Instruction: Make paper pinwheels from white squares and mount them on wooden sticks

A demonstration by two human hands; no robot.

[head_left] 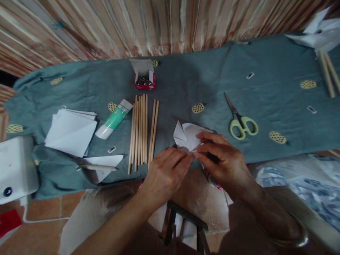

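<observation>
1. Folded white paper (191, 134): at the near edge of the green cloth (217, 78), held between both hands.
2. Left hand (170, 163): grasping the paper's near side, fingers bunched, thumb hidden.
3. Right hand (225, 156): pinching the same spot with the fingertips.
4. To the left, wooden sticks (143, 131); to the right, green-handled scissors (236, 114).
5. Farther back, open red box (145, 85).

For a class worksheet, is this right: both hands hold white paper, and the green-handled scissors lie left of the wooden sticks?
Not quite: the head view shows the green-handled scissors lying to the right of the wooden sticks. The left hand and right hand do hold white paper.
</observation>
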